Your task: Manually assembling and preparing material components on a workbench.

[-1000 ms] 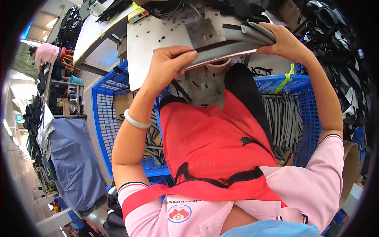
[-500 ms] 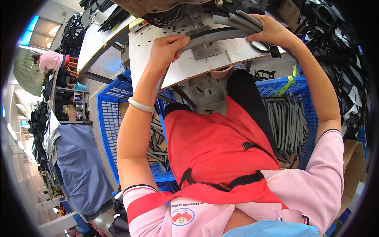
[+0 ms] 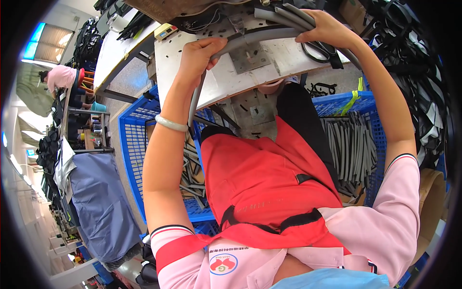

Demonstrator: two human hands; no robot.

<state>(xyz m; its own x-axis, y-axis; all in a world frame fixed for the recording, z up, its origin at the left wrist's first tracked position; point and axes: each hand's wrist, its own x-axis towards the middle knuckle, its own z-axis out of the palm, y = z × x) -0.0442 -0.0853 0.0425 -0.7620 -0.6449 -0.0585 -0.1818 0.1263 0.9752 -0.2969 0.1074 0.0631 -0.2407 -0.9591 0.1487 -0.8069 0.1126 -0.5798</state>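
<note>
A long grey foam-like strip (image 3: 262, 34) arches across the white worktable, over the metal plate (image 3: 251, 59) of a sewing machine (image 3: 192, 12). My left hand (image 3: 198, 57) is closed on its left part, thumb on top, and a tail hangs down past my wrist over the table edge. At the right, my right hand (image 3: 326, 30) grips the same strip. Several more grey strips (image 3: 284, 18) lie bunched against that hand; whether it also holds them, I cannot tell. The spot under the needle is partly hidden by the machine head.
Blue crates with grey strips stand on both sides of my legs, the left crate (image 3: 130, 159) and the right crate (image 3: 380, 139). Black loops (image 3: 320, 52) lie near the table's right end. Black straps pile up at far right. Another person (image 3: 62, 77) sits at far left.
Both hands have shifted slightly away from me and to the left, and the grey strip has moved with them. The grip of each hand looks the same.
</note>
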